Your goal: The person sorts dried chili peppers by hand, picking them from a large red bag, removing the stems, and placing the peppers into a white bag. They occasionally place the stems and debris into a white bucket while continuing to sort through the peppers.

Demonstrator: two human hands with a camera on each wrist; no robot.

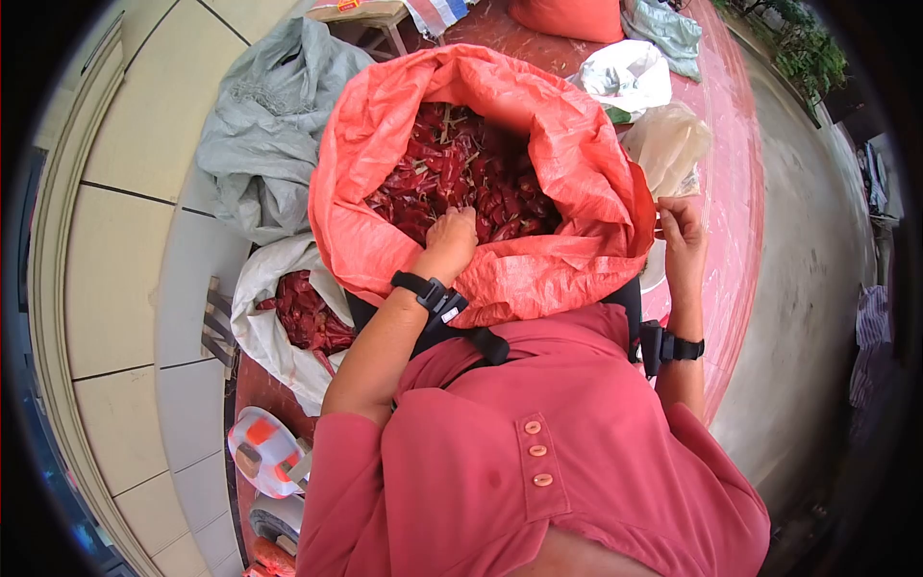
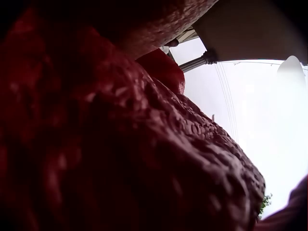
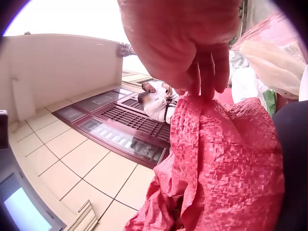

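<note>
A large red woven sack [image 1: 365,159] stands with its mouth wide and rolled back, full of dried red chillies [image 1: 452,159]. My left hand [image 1: 452,240] reaches over the near rim with fingers curled down at the chillies, its fingertips mostly hidden. In the left wrist view the red woven sack [image 2: 192,144] is dark and close to the camera. At the sack's right rim is my right hand [image 1: 685,236], thumb and fingers bent. In the right wrist view its fingers [image 3: 207,72] hang right at the folded rim; I cannot tell what they hold.
Left of the sack stand a grey sack [image 1: 260,144] and a white sack [image 1: 255,313] with chillies. Light plastic bags [image 1: 668,144] lie at the right. A red-orange sack [image 1: 567,14] is behind. Two people [image 3: 156,103] appear in the right wrist view.
</note>
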